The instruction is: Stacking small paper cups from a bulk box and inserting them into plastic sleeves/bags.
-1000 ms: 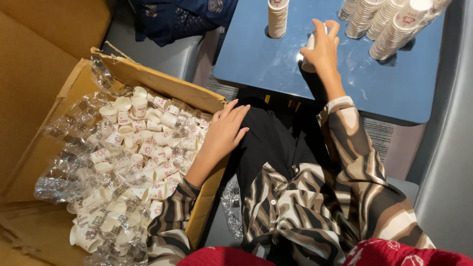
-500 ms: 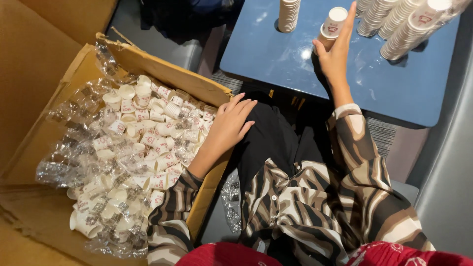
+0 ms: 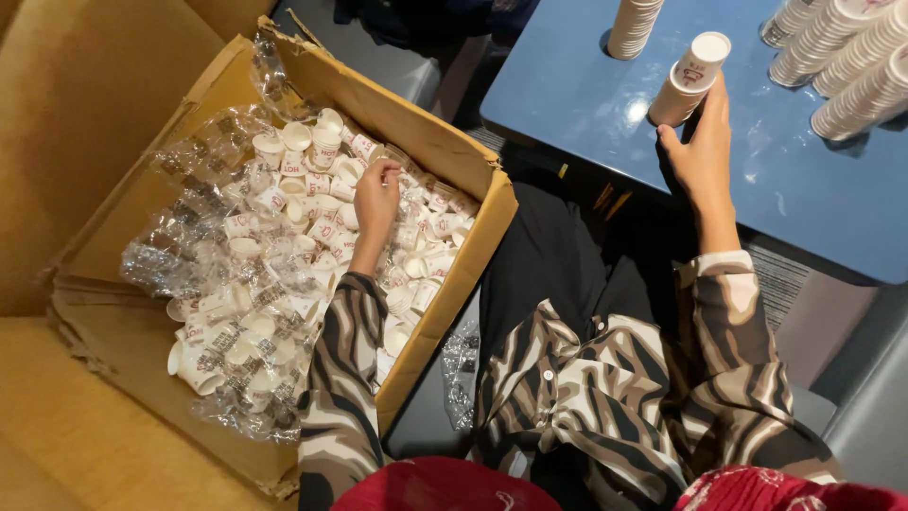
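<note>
Left hand [image 3: 376,194] now down in the box [image 3: 445,151], fingers curled among loose cups [image 3: 312,180]; right hand [image 3: 705,156] fingers around the cup stack [image 3: 689,80]

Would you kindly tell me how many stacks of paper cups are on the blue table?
5 show: one upright stack at the top, one tilted stack at the right hand, and three leaning stacks at the far right. More may lie beyond the frame.
</note>
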